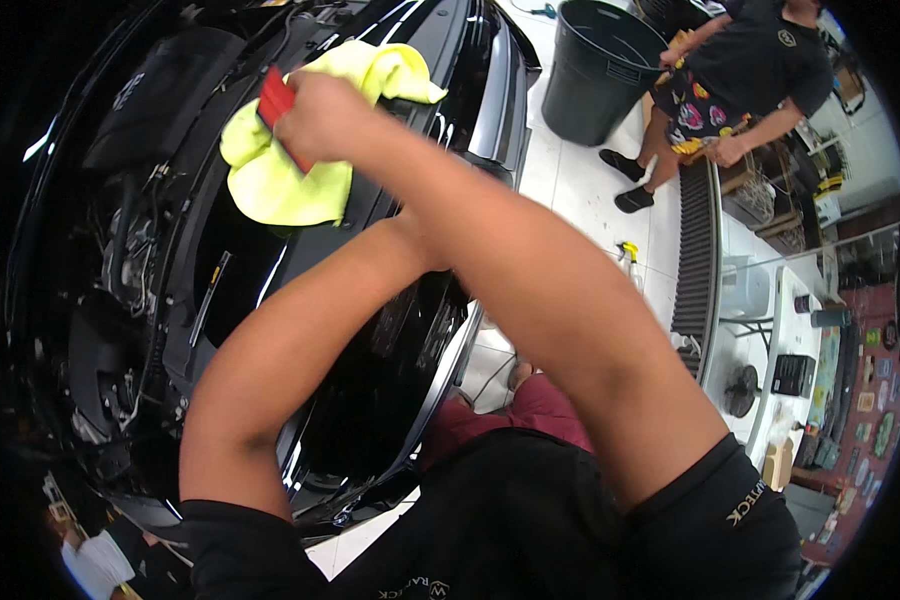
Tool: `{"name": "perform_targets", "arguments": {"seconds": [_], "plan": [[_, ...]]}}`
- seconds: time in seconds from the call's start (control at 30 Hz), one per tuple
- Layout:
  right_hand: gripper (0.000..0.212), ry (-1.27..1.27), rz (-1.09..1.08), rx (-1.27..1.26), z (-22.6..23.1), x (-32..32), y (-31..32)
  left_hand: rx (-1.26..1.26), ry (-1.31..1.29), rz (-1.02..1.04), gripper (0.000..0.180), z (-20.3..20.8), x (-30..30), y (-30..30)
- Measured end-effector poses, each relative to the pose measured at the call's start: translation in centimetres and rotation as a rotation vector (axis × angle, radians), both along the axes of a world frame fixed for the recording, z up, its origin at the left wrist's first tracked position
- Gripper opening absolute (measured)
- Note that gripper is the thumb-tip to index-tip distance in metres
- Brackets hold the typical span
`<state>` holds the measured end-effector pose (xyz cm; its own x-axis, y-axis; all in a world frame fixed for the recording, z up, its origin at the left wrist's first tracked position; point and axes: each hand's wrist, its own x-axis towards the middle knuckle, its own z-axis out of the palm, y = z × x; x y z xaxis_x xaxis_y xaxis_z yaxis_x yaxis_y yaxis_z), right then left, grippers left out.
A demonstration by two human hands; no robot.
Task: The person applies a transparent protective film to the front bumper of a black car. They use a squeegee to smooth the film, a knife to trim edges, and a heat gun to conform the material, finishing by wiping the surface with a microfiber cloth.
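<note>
My right hand (325, 115) is closed round a flat red squeegee (279, 100), held above a crumpled yellow microfibre cloth (290, 190). The cloth is draped over the black front panel (315, 245) of a car whose engine bay lies exposed. My left arm reaches in under the right one. Only the wrist side of my left hand (425, 240) shows, near the glossy black bumper (370, 370); its fingers are hidden behind my right forearm.
Engine parts (120, 250) fill the left side. A black-and-yellow strip-like tool (210, 295) lies in the bay. At the far right another person (740, 80) stands by a black bin (600, 75). A spray bottle (627, 252) is on the floor; a white table (780, 370) holds boxes.
</note>
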<state>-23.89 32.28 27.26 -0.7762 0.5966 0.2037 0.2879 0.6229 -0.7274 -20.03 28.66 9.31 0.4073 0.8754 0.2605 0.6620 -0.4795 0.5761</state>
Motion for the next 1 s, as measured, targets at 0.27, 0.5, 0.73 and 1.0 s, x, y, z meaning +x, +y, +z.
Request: {"name": "perform_targets", "arguments": {"seconds": [0.27,0.5,0.73,1.0], "plan": [[0.039,0.245,-0.407,-0.529,-1.8,29.5,-6.4,-0.33,0.54,-0.187,0.023,14.2,1.6,1.8],[0.044,0.037,-0.277,0.154,-13.0,24.8,-15.3,-0.198,0.869,-0.409,0.013,12.2,2.6,3.0],[0.047,-0.042,-0.337,0.181,-13.7,22.4,-13.9,0.016,0.764,-0.368,0.008,10.1,1.5,2.4],[0.044,0.029,-0.47,0.04,-14.5,23.1,-11.3,-0.043,0.836,-0.344,0.013,10.6,1.6,2.1]]}}
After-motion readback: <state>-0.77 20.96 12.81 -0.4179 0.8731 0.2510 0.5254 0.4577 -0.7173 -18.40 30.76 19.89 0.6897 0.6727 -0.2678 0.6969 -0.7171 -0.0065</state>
